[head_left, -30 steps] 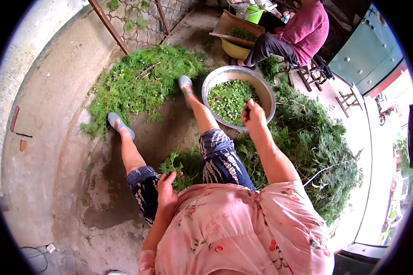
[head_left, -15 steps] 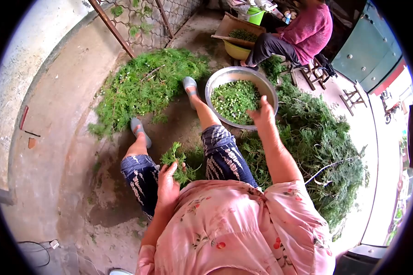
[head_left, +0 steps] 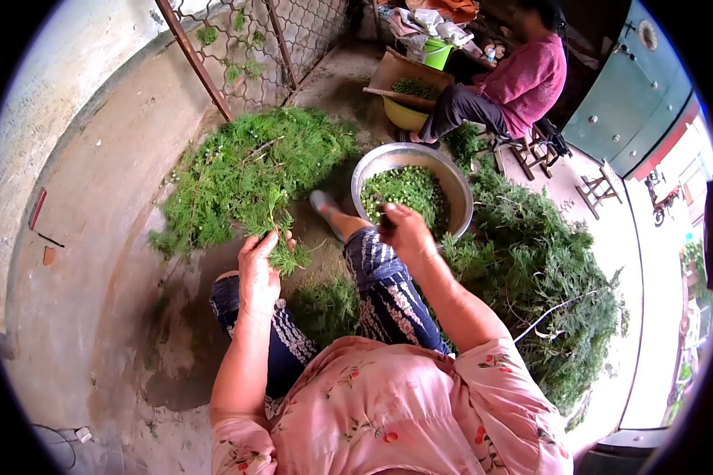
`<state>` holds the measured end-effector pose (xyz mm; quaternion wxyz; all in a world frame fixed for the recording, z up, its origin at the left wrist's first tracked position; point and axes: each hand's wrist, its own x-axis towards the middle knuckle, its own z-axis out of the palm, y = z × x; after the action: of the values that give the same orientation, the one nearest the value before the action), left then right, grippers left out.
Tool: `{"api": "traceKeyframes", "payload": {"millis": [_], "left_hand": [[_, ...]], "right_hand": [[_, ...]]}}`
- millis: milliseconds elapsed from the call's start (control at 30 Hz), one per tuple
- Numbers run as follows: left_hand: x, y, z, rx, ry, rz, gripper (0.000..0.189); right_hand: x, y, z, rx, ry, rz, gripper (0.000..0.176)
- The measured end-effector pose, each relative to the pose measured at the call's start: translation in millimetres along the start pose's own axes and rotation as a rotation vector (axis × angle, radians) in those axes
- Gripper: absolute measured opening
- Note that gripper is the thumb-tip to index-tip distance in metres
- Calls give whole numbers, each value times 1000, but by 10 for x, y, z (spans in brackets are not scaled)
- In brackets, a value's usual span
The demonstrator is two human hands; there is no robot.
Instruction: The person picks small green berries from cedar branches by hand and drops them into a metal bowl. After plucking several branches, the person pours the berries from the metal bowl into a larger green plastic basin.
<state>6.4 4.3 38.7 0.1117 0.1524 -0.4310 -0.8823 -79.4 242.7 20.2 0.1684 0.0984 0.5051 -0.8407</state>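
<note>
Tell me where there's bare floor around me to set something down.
Bare concrete runs wide between the wall and the left pile of greens, beside your left hand. A smaller strip lies between the mesh gate and the seated person. Crowded: the metal bowl, the right pile, the greens between your legs.

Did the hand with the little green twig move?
Yes. The left hand with the twig went forward from near the body up to the near edge of the pile of greens.
</note>
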Motion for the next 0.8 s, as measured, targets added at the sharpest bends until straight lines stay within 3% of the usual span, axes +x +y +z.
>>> {"api": "traceKeyframes", "payload": {"millis": [100, 233, 333, 400, 500, 600, 667, 800], "left_hand": [[310, 70, 81, 37, -20, 47, 7], [828, 97, 82, 140, 50, 103, 7], [1243, 127, 1, 49, 79, 59, 7], [1420, 217, 110, 0, 154, -9, 7], [1649, 239, 95, 52, 104, -41, 8], [1900, 48, -155, 94, 69, 40, 13], [1929, 9, -214, 117, 111, 4, 13], [1957, -9, -138, 46, 132, -55, 11]], "right_hand": [[163, 154, 602, -155, -107, 24, 20], [582, 290, 1151, -536, -319, -134, 28], [856, 278, 1433, -652, -378, -128, 36], [1009, 246, 1580, -723, -324, -158, 31], [1409, 368, 1614, -926, -303, -333, 21], [1581, 505, 1628, -863, -352, -210, 19], [1675, 578, 1542, -942, -424, -385, 17], [1593, 576, 1566, -994, -550, -357, 17]]}}
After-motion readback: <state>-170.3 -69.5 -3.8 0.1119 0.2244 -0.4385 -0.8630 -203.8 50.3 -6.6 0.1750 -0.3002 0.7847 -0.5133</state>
